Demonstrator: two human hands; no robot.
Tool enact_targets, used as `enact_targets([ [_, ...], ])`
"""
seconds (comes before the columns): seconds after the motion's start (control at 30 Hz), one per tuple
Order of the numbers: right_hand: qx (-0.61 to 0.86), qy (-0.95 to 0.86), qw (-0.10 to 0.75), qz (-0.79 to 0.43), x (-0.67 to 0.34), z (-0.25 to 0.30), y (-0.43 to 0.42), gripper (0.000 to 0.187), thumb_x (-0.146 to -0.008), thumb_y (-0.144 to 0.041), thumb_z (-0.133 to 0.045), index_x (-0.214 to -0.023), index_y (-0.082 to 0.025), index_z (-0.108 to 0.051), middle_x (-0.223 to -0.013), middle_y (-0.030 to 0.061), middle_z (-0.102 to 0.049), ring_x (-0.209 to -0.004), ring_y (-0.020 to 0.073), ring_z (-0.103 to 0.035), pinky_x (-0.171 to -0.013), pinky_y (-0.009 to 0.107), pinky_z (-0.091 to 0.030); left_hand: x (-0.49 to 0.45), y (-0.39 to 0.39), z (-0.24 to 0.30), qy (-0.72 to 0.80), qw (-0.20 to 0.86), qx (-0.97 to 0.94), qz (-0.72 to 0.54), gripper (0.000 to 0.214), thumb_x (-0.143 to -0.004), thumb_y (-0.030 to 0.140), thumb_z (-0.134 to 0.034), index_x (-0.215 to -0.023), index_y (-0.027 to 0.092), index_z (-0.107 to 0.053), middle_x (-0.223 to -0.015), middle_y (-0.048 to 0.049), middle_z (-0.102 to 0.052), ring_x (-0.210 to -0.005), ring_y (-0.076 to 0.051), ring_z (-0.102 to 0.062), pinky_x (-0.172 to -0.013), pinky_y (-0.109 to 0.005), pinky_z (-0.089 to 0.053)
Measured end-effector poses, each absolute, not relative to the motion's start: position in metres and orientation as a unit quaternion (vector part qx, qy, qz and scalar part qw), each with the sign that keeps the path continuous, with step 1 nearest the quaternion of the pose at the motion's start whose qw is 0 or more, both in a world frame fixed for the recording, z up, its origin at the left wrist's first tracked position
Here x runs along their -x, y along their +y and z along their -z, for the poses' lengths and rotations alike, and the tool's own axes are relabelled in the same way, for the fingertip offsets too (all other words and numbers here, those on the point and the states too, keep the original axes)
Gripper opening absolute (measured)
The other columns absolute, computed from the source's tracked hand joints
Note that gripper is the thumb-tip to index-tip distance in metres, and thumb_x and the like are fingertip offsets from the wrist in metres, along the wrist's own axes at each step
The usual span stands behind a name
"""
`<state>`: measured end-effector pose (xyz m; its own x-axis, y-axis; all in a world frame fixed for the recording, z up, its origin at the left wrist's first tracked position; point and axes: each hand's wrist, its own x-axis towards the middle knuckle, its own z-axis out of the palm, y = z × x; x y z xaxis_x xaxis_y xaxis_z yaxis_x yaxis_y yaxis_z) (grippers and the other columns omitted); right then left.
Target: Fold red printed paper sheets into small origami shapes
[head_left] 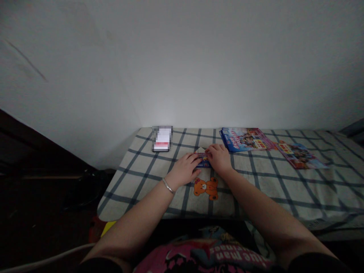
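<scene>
Head view. The packet (203, 160), a small blue printed item with yellow marks, lies on the checked cloth (287, 191), and both hands meet at it. The left hand (184, 169) reaches it from the near left, with its fingers (193, 160) closed against the packet's left end. The right hand (218, 158) reaches it from the near right, with its fingers (208, 150) curled over the packet's right end. Each grip is clenched on the packet, which sits between the two sets of fingertips and touches both. The fingers cover much of it, so its full outline cannot be read.

A white piece (200, 150) with a pointed tip stands at the packet's far edge, touching it; whether it is part of the packet cannot be told.

Other items are located from the packet. The teddy-bear print (206, 188) is just nearer the person. A dark-edged slab (162, 138), its face pixelated, lies to the far left. A magazine (244, 139) lies just beyond and to the right, and a booklet (300, 154) lies further right. A bracelet (168, 185) circles the left wrist.
</scene>
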<state>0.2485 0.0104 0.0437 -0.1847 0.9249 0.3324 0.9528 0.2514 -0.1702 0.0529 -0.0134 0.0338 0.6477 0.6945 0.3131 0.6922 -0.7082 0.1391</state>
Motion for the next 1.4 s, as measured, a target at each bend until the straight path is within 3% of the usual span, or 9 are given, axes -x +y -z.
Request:
enact_targets([
  [0.1, 0.525, -0.837, 0.139, 0.065, -0.251, -0.045, -0.001, 0.019, -0.091, -0.021, -0.052, -0.093, -0.024, -0.071, -0.11, 0.0059, -0.068, -0.105, 0.0238, -0.051, -0.089, 0.037, -0.035, -0.053, -0.013, -0.033, 0.384, 0.003, -0.907, -0.173, 0.045, -0.09, 0.037, -0.055, -0.132, 0.019, -0.052, -0.136, -0.0088, -0.052, -0.128, -0.026, -0.043, -0.111, -0.043, -0.037],
  [0.23, 0.479, -0.868, 0.103, 0.077, -0.257, -0.047, -0.012, 0.025, -0.094, -0.023, -0.048, -0.108, -0.025, -0.069, -0.11, 0.0057, -0.069, -0.102, 0.0234, -0.052, -0.088, 0.037, -0.037, -0.053, -0.013, -0.033, 0.386, 0.011, -0.905, -0.18, 0.042, -0.091, 0.037, -0.053, -0.129, 0.019, -0.053, -0.136, -0.0087, -0.052, -0.129, -0.025, -0.042, -0.111, -0.042, -0.036],
  [0.37, 0.442, -0.89, 0.073, 0.09, -0.258, -0.047, -0.017, 0.028, -0.094, -0.02, -0.047, -0.115, -0.02, -0.066, -0.111, 0.0086, -0.068, -0.107, 0.0245, -0.051, -0.093, 0.037, -0.037, -0.055, -0.014, -0.034, 0.397, 0.021, -0.899, -0.183, 0.04, -0.092, 0.036, -0.052, -0.127, 0.018, -0.055, -0.134, -0.0097, -0.053, -0.129, -0.024, -0.043, -0.112, -0.041, -0.036],
  [0.6, 0.468, -0.879, 0.067, 0.062, -0.259, -0.05, -0.016, 0.029, -0.094, -0.022, -0.047, -0.117, -0.023, -0.065, -0.115, 0.0077, -0.066, -0.108, 0.0246, -0.052, -0.09, 0.036, -0.039, -0.057, -0.015, -0.039, 0.396, -0.001, -0.898, -0.192, 0.035, -0.091, 0.033, -0.053, -0.121, 0.016, -0.06, -0.129, -0.01, -0.058, -0.123, -0.024, -0.047, -0.11, -0.043, -0.036],
  [1.03, 0.537, -0.839, 0.083, 0.032, -0.265, -0.05, -0.019, 0.036, -0.093, -0.019, -0.045, -0.117, -0.033, -0.068, -0.12, 0.0035, -0.065, -0.104, 0.0237, -0.055, -0.087, 0.036, -0.042, -0.044, -0.022, -0.049, 0.47, -0.054, -0.859, -0.195, 0.019, -0.09, 0.029, -0.055, -0.102, 0.023, -0.069, -0.114, -0.0034, -0.068, -0.106, -0.025, -0.057, -0.107, -0.052, -0.033],
  [1.4, 0.588, -0.801, 0.101, 0.042, -0.277, -0.045, -0.025, 0.033, -0.091, -0.019, -0.046, -0.108, -0.03, -0.072, -0.116, 0.0038, -0.067, -0.102, 0.0239, -0.056, -0.086, 0.036, -0.041, -0.033, -0.017, -0.043, 0.513, -0.047, -0.827, -0.226, 0.028, -0.094, 0.033, -0.048, -0.104, 0.024, -0.072, -0.106, -0.0027, -0.073, -0.109, -0.028, -0.057, -0.104, -0.055, -0.036],
])
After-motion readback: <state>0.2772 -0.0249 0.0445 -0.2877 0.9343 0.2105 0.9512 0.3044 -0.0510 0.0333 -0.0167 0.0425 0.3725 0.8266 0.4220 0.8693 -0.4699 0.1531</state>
